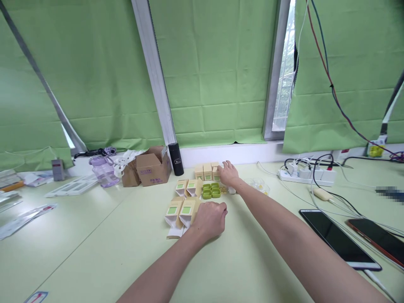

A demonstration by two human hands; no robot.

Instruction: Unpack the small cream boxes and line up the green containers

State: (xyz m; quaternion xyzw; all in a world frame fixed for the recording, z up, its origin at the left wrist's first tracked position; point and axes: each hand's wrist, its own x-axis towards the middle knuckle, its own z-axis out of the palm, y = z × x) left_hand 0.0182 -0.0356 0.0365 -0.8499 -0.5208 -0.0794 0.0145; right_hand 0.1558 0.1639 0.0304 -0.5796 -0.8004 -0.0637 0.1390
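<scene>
My left hand [208, 219] is closed into a fist on the table, beside the front pair of small tan boxes [173, 210]. Its curled fingers are turned away, so anything inside them is hidden. Farther back, my right hand [229, 172] has its fingers bent around the rightmost small tan box [216, 173] of the rear row. Two more boxes of that row [203, 172] stand to its left. Between the hands sits a cluster of green square cups [211, 190]. Another pair of tan boxes [188, 187], white flaps open, lies left of the cups.
A brown carton [153, 168] and a black bottle [176, 159] stand by the wall, near a purple jug [104, 171]. To the right are a clear container [259, 185], a power strip [307, 176], cables, a tablet [339, 237] and a phone [380, 237].
</scene>
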